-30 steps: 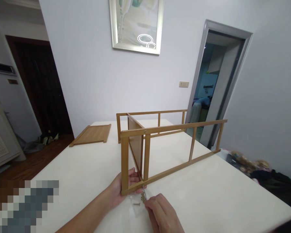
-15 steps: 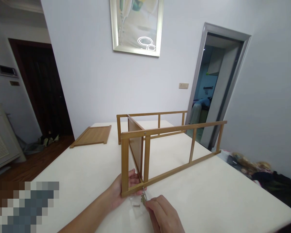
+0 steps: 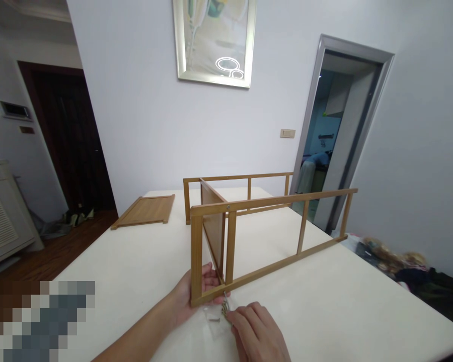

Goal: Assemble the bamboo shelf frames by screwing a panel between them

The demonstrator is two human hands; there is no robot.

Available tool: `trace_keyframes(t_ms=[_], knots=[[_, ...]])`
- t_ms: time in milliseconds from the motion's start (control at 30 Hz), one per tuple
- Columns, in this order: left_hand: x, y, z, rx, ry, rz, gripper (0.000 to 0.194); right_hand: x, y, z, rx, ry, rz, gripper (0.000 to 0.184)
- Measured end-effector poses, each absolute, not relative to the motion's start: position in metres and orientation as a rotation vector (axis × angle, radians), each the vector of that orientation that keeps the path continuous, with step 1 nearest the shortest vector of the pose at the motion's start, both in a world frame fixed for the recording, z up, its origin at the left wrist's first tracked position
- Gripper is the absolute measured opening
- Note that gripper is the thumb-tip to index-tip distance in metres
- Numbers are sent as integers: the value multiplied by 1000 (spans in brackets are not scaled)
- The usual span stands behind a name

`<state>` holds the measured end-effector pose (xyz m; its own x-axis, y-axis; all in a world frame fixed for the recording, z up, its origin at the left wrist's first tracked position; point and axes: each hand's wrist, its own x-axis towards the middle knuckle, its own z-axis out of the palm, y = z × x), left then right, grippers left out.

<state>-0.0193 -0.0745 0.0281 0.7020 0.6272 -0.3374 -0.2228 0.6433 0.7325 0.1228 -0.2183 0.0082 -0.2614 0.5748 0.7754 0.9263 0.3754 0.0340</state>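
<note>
A wooden shelf frame [image 3: 263, 269] lies on its side, two ladder-like sides joined by a shelf panel [image 3: 213, 226]. My left hand [image 3: 184, 301] reaches round the near end post, its fingers curled at the panel's lower corner and under the bottom rail. My right hand [image 3: 258, 332] pinches a thin metal hex key [image 3: 227, 300], whose tip meets the bottom rail where the panel joins. Beneath it on the table, a clear plastic bag [image 3: 216, 328] lies with several brass-coloured screws [image 3: 224, 309], and a single screw [image 3: 214, 320] rests to their left.
Another wooden panel [image 3: 145, 210] lies flat at the back left of the white table [image 3: 362, 301]. Heaped clothes [image 3: 411, 266] are beyond the right edge. A framed picture [image 3: 213, 83] hangs on the wall, and a doorway [image 3: 319, 125] stands at right.
Both hands keep their places on the frame and at the bottom rail. The right hand's fingers shift only slightly around the hex key. The whole view moves a little.
</note>
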Motion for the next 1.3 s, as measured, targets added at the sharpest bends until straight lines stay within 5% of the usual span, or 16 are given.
trace_keyframes(t_ms=[900,1300], knots=[[-20,-76,31,721,637,513,34,120,-221,9,-1419,-1897,-792,13],[-20,-74,28,664,602,507,26,115,-220,12,-1386,-1776,-546,7]])
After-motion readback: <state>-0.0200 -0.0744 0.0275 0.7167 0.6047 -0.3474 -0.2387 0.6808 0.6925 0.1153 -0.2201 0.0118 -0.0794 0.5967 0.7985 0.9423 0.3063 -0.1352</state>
